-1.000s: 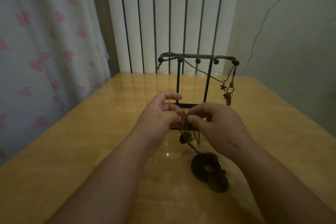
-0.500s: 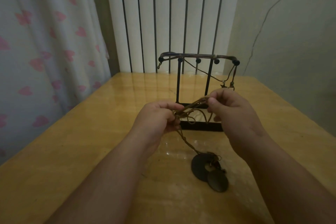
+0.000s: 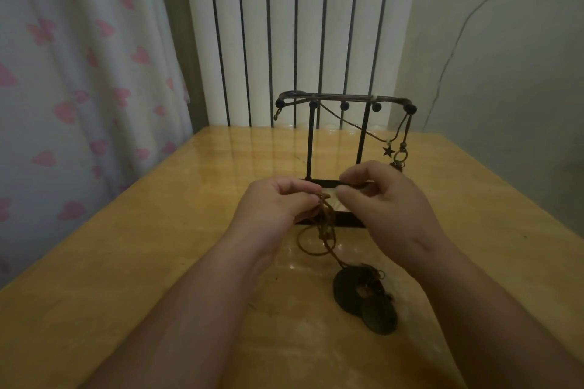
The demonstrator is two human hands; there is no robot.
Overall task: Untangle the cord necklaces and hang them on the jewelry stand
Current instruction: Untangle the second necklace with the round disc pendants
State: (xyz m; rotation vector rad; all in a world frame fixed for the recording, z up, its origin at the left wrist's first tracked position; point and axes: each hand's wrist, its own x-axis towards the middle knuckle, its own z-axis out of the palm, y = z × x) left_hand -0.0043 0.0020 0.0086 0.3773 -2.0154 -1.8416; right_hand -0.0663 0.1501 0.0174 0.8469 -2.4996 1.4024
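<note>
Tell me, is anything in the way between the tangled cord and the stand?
Nothing visible. The cord, held in the left hand, hangs just before the stand, with open air between.

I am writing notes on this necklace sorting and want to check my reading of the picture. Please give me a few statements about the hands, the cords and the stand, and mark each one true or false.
1. The left hand grips the tangled cords above the table. True.
2. The jewelry stand lies tipped on its side. False: it stands upright on the table.
3. A star pendant hangs below the right end of the jewelry stand. True.
4. The dark disc pendants hang from the top bar of the jewelry stand. False: they lie on the table.
</note>
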